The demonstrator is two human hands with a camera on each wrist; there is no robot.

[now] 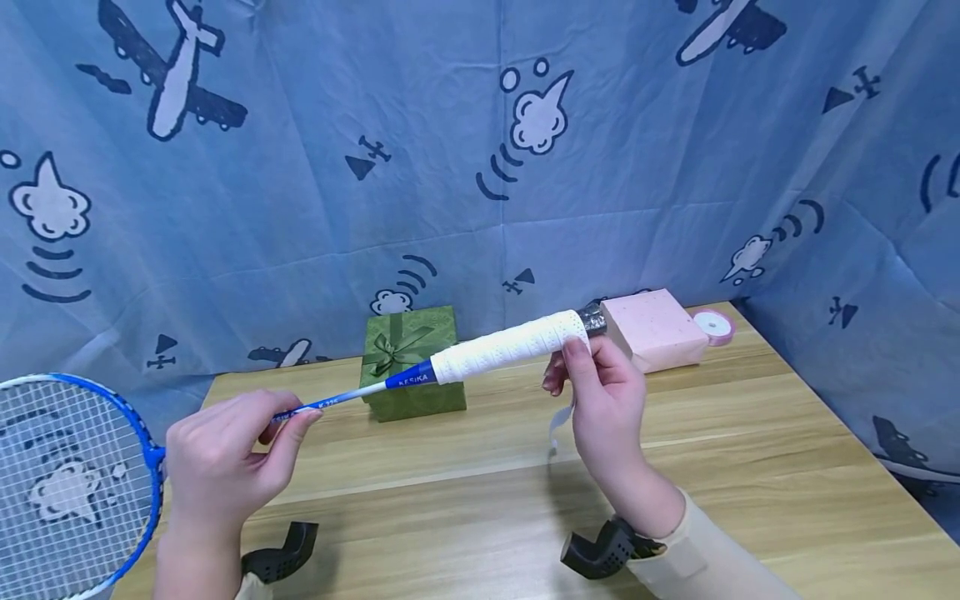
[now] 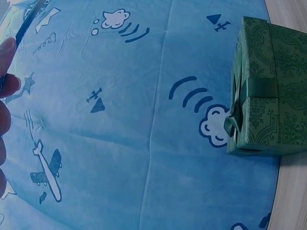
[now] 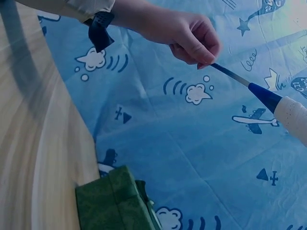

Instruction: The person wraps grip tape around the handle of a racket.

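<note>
While our left hand (image 1: 225, 458) pinches the racket (image 1: 352, 394) shaft above the desk (image 1: 750, 467), our right hand (image 1: 603, 400) should keep the tape (image 1: 510, 348) pinched taut at the butt, overlapping evenly.

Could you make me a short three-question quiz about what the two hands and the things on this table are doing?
1. True or false: the left hand pinches the racket's thin shaft.
2. Which box stands nearer the right hand? A. green gift box B. pink box C. a red box
3. Fill in: the racket's handle is wrapped in ______ tape.

Key
1. True; in the right wrist view its fingertips close on the shaft.
2. B; the pink box sits just behind that hand, beside a ribbon roll.
3. White; a loose strip hangs below the right hand.
</note>
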